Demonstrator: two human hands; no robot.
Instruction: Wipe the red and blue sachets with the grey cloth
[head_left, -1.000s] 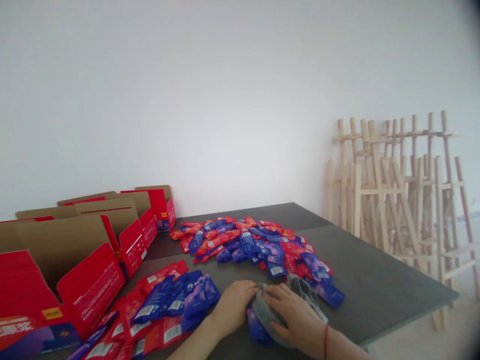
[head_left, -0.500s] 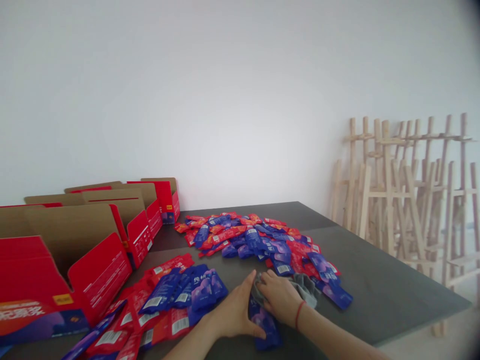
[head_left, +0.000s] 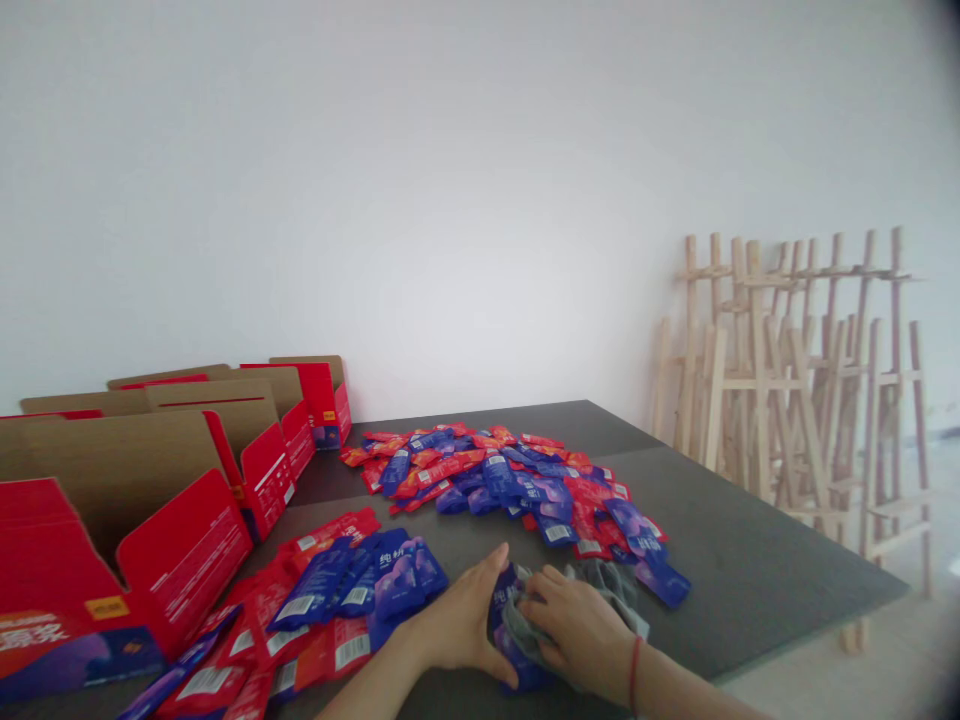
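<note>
A blue-purple pouch [head_left: 525,676] lies on the dark table near its front edge. My left hand [head_left: 466,622] rests along the pouch's left side, thumb and fingers spread wide apart, the thumb touching its lower part. Bunched under the curled fingers of my right hand [head_left: 576,622] is a grey cloth [head_left: 609,578], pressed on the pouch and covering part of its face. Some of the cloth trails out behind that hand. Left of my hands, blue pouches [head_left: 401,585] lie over red pouches [head_left: 304,655] in an overlapping pile.
A larger heap of mixed red and blue pouches [head_left: 480,470] spreads across the middle of the table [head_left: 739,560]. Several open red cardboard boxes [head_left: 187,540] line the left side. Wooden easels [head_left: 757,390] lean by the white wall beyond the table's right edge.
My right hand has slid the cloth a little down and right over the pouch. The left hand stays at the pouch's side. The view has shifted slightly to the right.
</note>
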